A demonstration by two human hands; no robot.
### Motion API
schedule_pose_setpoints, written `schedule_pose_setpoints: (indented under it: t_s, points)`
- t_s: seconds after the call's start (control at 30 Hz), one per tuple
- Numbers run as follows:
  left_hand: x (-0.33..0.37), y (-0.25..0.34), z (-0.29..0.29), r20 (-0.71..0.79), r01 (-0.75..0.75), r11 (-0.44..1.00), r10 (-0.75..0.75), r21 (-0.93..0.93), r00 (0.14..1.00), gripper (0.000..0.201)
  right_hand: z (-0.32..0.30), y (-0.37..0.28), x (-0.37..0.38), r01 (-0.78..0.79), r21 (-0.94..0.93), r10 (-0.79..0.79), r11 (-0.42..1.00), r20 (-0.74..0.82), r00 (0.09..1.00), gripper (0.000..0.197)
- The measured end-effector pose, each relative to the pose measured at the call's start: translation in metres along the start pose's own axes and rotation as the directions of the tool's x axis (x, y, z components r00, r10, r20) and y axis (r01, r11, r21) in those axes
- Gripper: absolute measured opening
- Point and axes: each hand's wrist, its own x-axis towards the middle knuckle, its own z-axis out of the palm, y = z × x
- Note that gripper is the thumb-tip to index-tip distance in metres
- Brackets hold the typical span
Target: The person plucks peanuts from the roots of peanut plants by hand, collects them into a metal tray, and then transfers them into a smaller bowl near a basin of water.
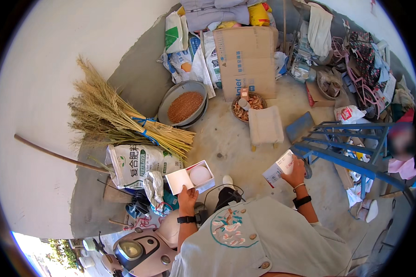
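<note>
My left hand (187,201) grips the near edge of a small white box (178,182). A flat white panel forms its left half, and a round whitish object (200,175) sits in the right half; I cannot make out its kind. Off to the right, my right hand (294,173) is closed around a white carton (276,172) with red and dark printing, held tilted. The two boxes are well apart, both above the floor in front of me. A dark cable (222,185) loops just right of the left box.
A stuffed fertilizer sack (145,159) and a tied straw bundle (138,122) lie at the left. Ahead are a basin of reddish grain (186,107), a basket (241,113) and a padded stool (266,124). A blue metal frame (344,154) stands right, a scooter (141,251) lower left.
</note>
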Motion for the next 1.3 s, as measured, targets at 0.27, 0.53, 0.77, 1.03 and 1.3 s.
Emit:
schedule_pose_setpoints:
  t_s: [0.27, 0.53, 0.77, 1.03, 1.3]
  points:
    - [0.159, 0.035, 0.076, 0.309, 0.198, 0.980, -0.185, -0.011, 0.933, 0.033, 0.058, -0.029, 0.100, -0.158, -0.049, 0.158, 0.986, 0.006, 0.987, 0.090]
    - [0.259, 0.052, 0.202, 0.245, 0.182, 0.916, -0.281, 0.358, 0.928, 0.028, 0.095, -0.045, 0.218, -0.280, -0.163, 0.301, 0.946, 0.126, 0.945, 0.093]
    - [0.305, 0.056, 0.260, 0.135, 0.248, 0.897, -0.315, 0.367, 0.940, 0.027, 0.131, -0.035, 0.316, -0.382, -0.204, 0.418, 0.901, 0.180, 0.890, 0.093]
    - [0.349, 0.046, 0.267, -0.026, 0.290, 0.846, -0.312, 0.447, 0.950, 0.025, 0.230, 0.040, 0.440, -0.472, -0.264, 0.534, 0.841, 0.260, 0.804, 0.101]
    - [0.374, 0.008, 0.303, -0.163, 0.360, 0.785, -0.323, 0.503, 0.932, 0.025, 0.328, 0.110, 0.529, -0.557, -0.321, 0.627, 0.766, 0.186, 0.756, 0.092]
